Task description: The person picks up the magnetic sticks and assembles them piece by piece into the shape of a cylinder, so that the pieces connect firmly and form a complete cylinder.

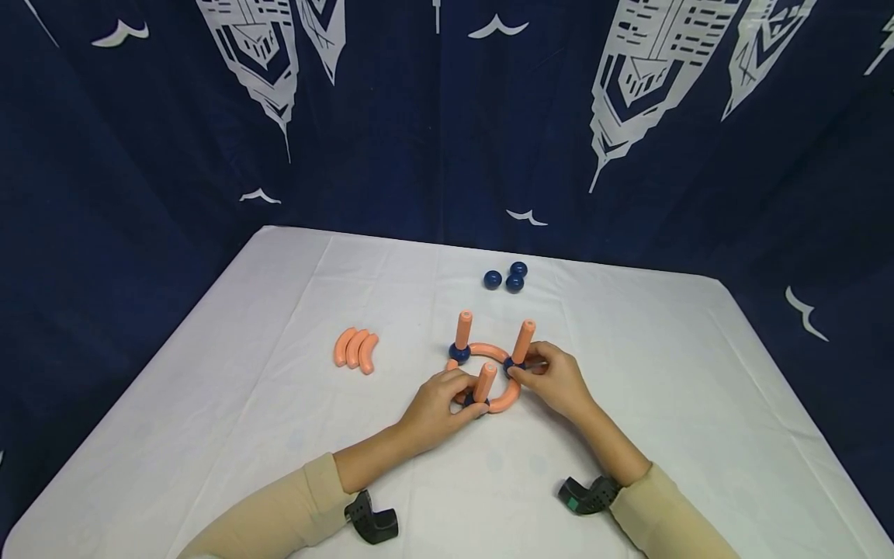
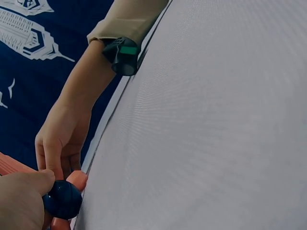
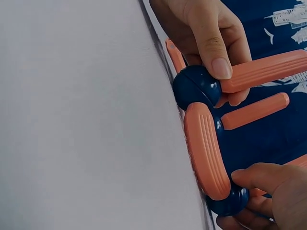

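Note:
On the white table, orange curved pieces [image 1: 487, 350] and three blue balls form a ring. An orange straight rod stands up from each ball. My left hand [image 1: 436, 404] grips the near blue ball [image 3: 196, 86] at the foot of its rod [image 1: 485, 382], thumb pressed on the ball in the right wrist view. My right hand [image 1: 559, 380] pinches the right-hand blue ball [image 3: 228, 201] below its rod [image 1: 524, 341]. Between these two balls runs a curved piece [image 3: 207, 148]. The far-left ball [image 1: 459, 353] with its rod [image 1: 464, 330] is untouched by either hand. Fingers partly hide the ring's left side.
Three loose blue balls [image 1: 514, 282] lie behind the ring. To its left, three curved orange pieces [image 1: 356, 349] lie side by side. A dark blue curtain [image 1: 440, 140] with white prints hangs behind the white-covered table [image 1: 209, 404]. Each forearm wears a black wrist camera [image 1: 373, 522].

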Available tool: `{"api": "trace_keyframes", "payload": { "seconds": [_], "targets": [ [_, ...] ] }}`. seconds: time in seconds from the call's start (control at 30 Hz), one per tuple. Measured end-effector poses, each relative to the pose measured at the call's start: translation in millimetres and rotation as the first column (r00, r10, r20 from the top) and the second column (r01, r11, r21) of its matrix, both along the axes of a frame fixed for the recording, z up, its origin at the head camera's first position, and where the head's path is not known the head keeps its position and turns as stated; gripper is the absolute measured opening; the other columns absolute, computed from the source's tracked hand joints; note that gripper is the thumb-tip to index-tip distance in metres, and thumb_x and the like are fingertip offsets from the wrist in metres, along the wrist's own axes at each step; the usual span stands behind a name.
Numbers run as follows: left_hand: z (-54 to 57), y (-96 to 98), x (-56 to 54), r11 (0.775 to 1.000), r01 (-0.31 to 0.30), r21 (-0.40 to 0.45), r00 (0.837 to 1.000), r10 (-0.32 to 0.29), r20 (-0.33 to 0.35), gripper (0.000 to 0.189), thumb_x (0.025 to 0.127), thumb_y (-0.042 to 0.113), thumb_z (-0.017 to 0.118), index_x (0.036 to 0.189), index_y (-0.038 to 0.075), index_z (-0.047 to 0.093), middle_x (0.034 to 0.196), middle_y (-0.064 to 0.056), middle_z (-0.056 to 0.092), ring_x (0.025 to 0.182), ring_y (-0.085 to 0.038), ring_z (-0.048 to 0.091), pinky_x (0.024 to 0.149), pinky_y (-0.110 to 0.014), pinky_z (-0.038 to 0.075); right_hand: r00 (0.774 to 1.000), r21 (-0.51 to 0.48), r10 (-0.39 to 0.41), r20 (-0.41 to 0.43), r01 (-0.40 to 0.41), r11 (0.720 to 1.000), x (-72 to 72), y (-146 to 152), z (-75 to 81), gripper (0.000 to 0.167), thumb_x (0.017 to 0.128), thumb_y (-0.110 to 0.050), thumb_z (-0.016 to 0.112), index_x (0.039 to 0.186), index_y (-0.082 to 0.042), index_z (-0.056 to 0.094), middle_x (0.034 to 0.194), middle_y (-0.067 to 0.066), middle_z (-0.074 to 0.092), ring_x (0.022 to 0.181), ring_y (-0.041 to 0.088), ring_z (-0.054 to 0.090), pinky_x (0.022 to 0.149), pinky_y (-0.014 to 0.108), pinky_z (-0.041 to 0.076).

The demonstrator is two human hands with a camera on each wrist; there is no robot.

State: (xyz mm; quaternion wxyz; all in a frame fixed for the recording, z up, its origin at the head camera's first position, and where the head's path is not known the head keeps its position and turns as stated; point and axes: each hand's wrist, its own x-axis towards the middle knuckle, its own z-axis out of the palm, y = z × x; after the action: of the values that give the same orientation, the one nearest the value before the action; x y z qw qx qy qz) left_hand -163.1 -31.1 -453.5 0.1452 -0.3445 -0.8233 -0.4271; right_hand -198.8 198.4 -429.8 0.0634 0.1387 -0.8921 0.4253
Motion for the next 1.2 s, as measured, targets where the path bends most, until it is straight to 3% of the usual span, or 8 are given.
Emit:
{"api": "trace_keyframes", "payload": {
  "seconds": [0.2, 0.47, 0.77, 0.9, 1.03, 1.2],
  "targets": [
    [0.5, -1.1, -1.3, 1.0, 0.008, 0.007, 1.0, -0.007, -0.021, 0.021, 0.084, 0.019, 0.078, 0.099, 0.009, 0.067, 0.084, -0.001, 0.061, 0.075, -0.011, 0.052, 0.072, -0.026, 0.043, 1.0, -0.017, 0.001, 0.019, -0.001, 1.0, -7.7, -4, -1.9, 0.027, 0.083, -0.01, 0.076, 0.106, 0.002, 0.068, 0.102, 0.012, 0.068, 0.094, 0.028, 0.065, 0.079, 0.036, 0.055],
    [-0.1, -2.0, -2.0, 0.999, -0.041, -0.02, 0.999, 0.041, -0.014, 0.022, 0.084, 0.021, 0.078, 0.101, 0.012, 0.068, 0.09, 0.005, 0.062, 0.079, -0.009, 0.052, 0.078, -0.032, 0.042, 0.999, -0.052, 0.024, 0.031, -0.022, 0.998, -15.2, -8, -4.2, 0.027, 0.084, -0.009, 0.076, 0.107, 0.003, 0.067, 0.103, 0.015, 0.068, 0.096, 0.031, 0.065, 0.081, 0.037, 0.055],
    [-2.7, -1.4, -1.9, 0.998, -0.06, -0.031, 0.998, 0.06, 0.005, 0.022, 0.084, 0.023, 0.078, 0.101, 0.012, 0.07, 0.092, 0.005, 0.064, 0.081, -0.009, 0.054, 0.082, -0.036, 0.041, 0.981, -0.098, 0.145, 0.129, -0.133, 0.986, -22.4, 8, -1.1, 0.034, 0.086, -0.01, 0.072, 0.116, 0.004, 0.063, 0.111, 0.016, 0.066, 0.104, 0.032, 0.063, 0.088, 0.041, 0.051],
    [-3.2, -0.2, -1.9, 0.997, -0.064, -0.041, 0.998, 0.064, -0.002, 0.023, 0.084, 0.024, 0.078, 0.102, 0.013, 0.07, 0.094, 0.005, 0.065, 0.082, -0.008, 0.054, 0.084, -0.037, 0.042, 0.971, -0.095, 0.191, 0.143, -0.179, 0.979, -31.7, 22, 2.8, 0.033, 0.089, -0.005, 0.067, 0.118, 0.007, 0.061, 0.109, 0.019, 0.066, 0.101, 0.032, 0.063, 0.085, 0.035, 0.051],
    [-3.0, 0.2, -1.8, 0.997, -0.066, -0.04, 0.998, 0.066, -0.005, 0.023, 0.084, 0.025, 0.077, 0.102, 0.014, 0.069, 0.095, 0.006, 0.065, 0.084, -0.007, 0.055, 0.084, -0.037, 0.042, 0.98, -0.076, 0.139, 0.144, -0.13, 0.989, -48.4, 31, 7.4, 0.032, 0.09, -0.005, 0.066, 0.118, 0.009, 0.061, 0.109, 0.022, 0.066, 0.099, 0.032, 0.064, 0.078, 0.023, 0.05],
    [-3.1, 0.1, -2.0, 0.998, -0.059, -0.032, 0.998, 0.059, 0.006, 0.022, 0.085, 0.024, 0.077, 0.102, 0.013, 0.07, 0.093, 0.006, 0.064, 0.082, -0.008, 0.054, 0.083, -0.036, 0.041, 0.99, -0.032, 0.034, 0.137, -0.03, 0.999, -74.6, 36, 9.5, 0.033, 0.092, -0.009, 0.065, 0.119, 0.009, 0.06, 0.108, 0.023, 0.065, 0.098, 0.03, 0.062, 0.074, 0.021, 0.048]
  ]
}}
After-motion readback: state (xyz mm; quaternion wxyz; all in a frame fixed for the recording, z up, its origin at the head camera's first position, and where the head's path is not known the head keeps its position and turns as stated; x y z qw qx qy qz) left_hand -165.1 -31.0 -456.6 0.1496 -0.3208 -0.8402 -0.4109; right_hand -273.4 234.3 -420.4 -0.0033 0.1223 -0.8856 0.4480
